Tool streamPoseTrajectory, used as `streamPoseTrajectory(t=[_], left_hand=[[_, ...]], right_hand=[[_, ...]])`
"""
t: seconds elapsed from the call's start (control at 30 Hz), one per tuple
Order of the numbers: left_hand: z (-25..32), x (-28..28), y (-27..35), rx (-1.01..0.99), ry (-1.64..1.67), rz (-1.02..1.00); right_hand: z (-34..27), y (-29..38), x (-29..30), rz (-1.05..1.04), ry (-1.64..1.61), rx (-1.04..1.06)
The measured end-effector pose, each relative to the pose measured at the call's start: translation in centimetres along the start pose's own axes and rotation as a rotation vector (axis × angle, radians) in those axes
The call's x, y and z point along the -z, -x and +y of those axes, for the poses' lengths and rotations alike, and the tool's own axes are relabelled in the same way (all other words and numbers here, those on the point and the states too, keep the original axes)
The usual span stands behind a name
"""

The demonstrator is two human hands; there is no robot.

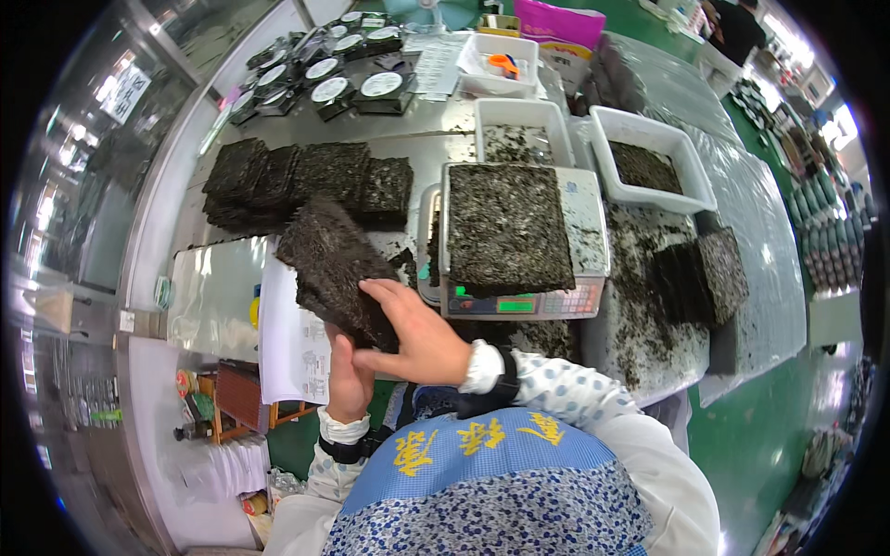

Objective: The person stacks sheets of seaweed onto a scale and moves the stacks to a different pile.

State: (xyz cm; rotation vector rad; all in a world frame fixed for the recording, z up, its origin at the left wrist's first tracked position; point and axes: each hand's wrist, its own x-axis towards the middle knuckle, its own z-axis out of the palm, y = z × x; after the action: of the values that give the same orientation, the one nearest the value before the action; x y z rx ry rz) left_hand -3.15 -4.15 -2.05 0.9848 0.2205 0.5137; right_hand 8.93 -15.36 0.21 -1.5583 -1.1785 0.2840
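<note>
A dark, tilted stack of dried seaweed sheets (330, 257) is between my two hands in front of my body. My left hand (348, 379) supports it from below, its fingers partly hidden behind the sheets. Across the stack's near right part lies my right hand (421, 337), fingers spread over the surface. Just to the right, a digital scale (591, 229) with a lit green display carries another square seaweed stack (511, 226). Behind my hands, several seaweed piles (330, 174) stand side by side on the metal table (434, 142).
White bins (695, 198) (525, 108) with seaweed crumbs stand behind the scale. A seaweed block (685, 281) sits at right among scattered flakes. Black labelled packages (382, 90) fill the back left. White printed sheets (295, 347) hang at the near edge. A person (733, 38) stands far right.
</note>
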Motion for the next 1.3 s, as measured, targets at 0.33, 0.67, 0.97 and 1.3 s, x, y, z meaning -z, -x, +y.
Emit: streamPoseTrajectory(t=[0.33, 0.67, 0.97, 1.3], left_hand=[[-1.0, 1.1, 0.6, -0.068, -0.58, -0.002], [3.1, 5.2, -1.5, -0.102, -0.289, 0.555], [2.0, 3.4, -2.4, 0.077, 0.032, 0.423], [2.6, -1.1, -0.9, 0.031, -0.404, 0.047]], right_hand=[[1.1, 1.4, 0.8, -0.11, -0.199, 0.0], [7.5, 4.6, 15.6, 0.607, 0.111, -0.489], [8.5, 3.8, 11.1, 0.149, 0.908, -0.223], [-0.2, 0.4, 0.9, -0.01, 0.069, 0.049]])
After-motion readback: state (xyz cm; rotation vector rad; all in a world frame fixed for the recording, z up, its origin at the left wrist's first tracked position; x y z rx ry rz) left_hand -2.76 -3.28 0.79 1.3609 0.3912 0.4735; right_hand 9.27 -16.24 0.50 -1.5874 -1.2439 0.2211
